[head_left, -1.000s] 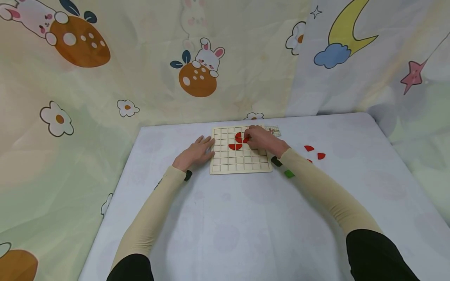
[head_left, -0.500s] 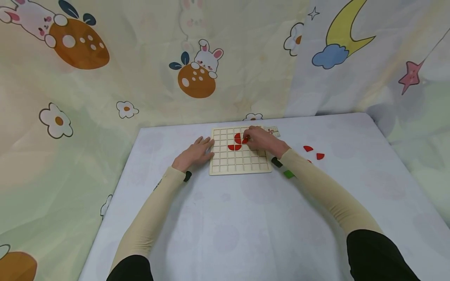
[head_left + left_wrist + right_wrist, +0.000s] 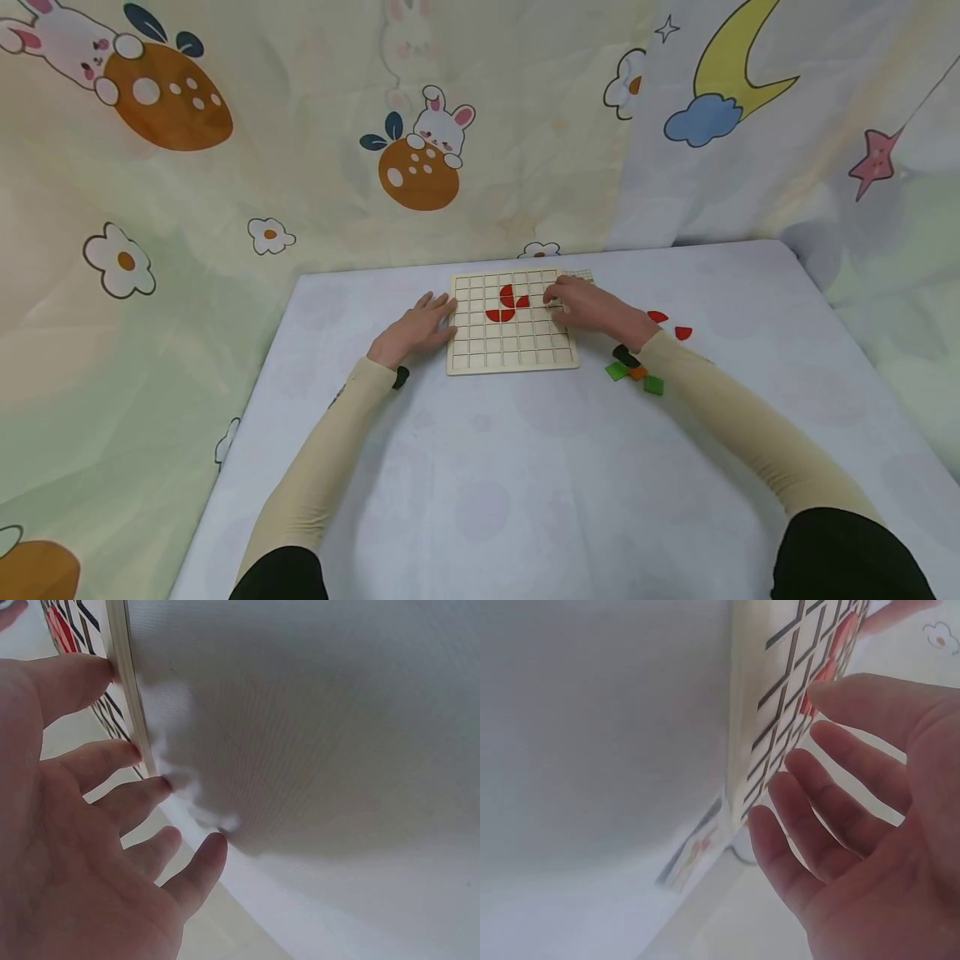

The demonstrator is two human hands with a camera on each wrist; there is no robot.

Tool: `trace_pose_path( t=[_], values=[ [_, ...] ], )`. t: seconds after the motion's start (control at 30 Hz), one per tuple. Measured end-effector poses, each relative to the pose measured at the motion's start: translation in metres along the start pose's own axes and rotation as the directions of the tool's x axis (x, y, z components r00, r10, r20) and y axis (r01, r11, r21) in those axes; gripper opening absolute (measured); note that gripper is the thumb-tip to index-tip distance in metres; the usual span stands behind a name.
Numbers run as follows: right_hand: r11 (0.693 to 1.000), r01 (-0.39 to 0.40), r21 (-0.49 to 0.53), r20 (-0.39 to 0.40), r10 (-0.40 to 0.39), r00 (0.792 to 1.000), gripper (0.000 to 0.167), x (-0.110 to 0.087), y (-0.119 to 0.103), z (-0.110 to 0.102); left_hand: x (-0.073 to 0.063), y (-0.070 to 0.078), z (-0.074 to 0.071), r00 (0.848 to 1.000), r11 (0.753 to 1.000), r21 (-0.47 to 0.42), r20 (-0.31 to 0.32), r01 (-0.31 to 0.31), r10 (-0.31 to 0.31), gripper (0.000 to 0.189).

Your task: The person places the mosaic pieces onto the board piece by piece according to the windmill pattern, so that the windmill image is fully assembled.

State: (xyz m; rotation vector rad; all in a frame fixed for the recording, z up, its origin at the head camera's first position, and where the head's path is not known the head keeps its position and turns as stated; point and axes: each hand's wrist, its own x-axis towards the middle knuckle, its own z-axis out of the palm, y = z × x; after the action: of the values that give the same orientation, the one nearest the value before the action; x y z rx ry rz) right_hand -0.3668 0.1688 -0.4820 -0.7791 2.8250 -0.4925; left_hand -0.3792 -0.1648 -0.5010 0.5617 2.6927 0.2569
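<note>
A pale wooden grid board [image 3: 512,357] lies flat on the table. Several red rounded pieces [image 3: 500,315] sit in its squares, including a quarter-round one [image 3: 523,301] right of the others. My left hand [image 3: 415,331] rests at the board's left edge; in the left wrist view its thumb and fingers [image 3: 124,752] are spread, with some fingertips touching the rim. Over the board's right side, my right hand [image 3: 596,308] has loosely bent fingers. Nothing shows between its thumb and fingers [image 3: 817,799] in the right wrist view.
A small printed card [image 3: 579,274] lies behind the board's right corner, partly hidden by my right hand. Right of the board are loose red pieces [image 3: 683,332], green pieces [image 3: 654,385] and an orange piece [image 3: 637,372]. A patterned cloth [image 3: 315,167] hangs behind the table.
My right hand has let go of the quarter-round red piece, which stays on the board, and moved right with its fingers loosened. The left hand stays in place.
</note>
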Motion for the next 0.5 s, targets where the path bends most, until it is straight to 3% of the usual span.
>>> trace_pose_path(
  t=[0.2,0.5],
  values=[
    [0.999,-0.029,0.042,0.012,0.028,1.0,0.034,-0.038,0.015,-0.013,0.0,0.0,0.0,1.0,1.0,-0.004,-0.004,-0.004,0.004,0.066],
    [0.974,-0.22,0.052,0.058,0.217,0.974,0.041,-0.093,0.05,-0.036,-0.002,-0.001,0.001,1.0,1.0,-0.004,-0.008,-0.023,0.023,0.066]
  ],
)
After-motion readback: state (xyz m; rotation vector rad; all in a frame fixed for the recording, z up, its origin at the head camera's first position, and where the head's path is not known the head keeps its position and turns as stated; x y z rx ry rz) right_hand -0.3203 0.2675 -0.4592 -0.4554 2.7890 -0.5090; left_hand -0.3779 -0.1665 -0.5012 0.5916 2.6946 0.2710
